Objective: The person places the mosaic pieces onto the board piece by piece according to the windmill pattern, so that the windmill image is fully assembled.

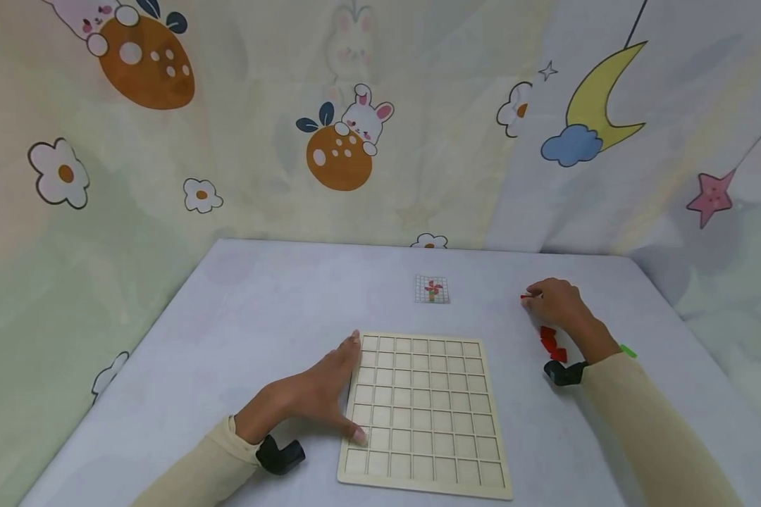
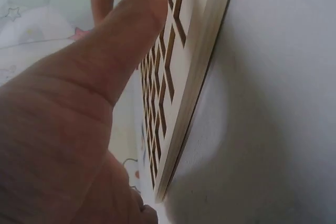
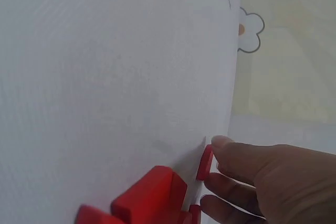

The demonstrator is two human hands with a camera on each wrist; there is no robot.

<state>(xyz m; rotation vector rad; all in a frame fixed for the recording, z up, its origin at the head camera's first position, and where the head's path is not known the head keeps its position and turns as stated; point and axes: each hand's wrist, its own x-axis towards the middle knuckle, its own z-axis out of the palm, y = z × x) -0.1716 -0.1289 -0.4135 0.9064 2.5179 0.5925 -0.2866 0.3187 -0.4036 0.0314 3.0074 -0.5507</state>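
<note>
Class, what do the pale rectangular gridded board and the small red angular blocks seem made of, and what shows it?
Pale rectangular gridded board: probably plywood, matte; its beige edge shows faint lengthwise lines in the left-wrist view.
Small red angular blocks: painted wood or plastic, I cannot tell which; even colour, smooth faces, no visible grain.

Head view bright, diffuse; left-wrist view dimmer, soft shadow on tabletop (image 2: 296, 40); right-wrist view: bottom-edge red block (image 3: 96, 216) blurry

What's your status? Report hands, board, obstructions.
Left hand on board, left edge. Right hand pinching red piece. Other red pieces close by; nothing seen blocking either hand.
</note>
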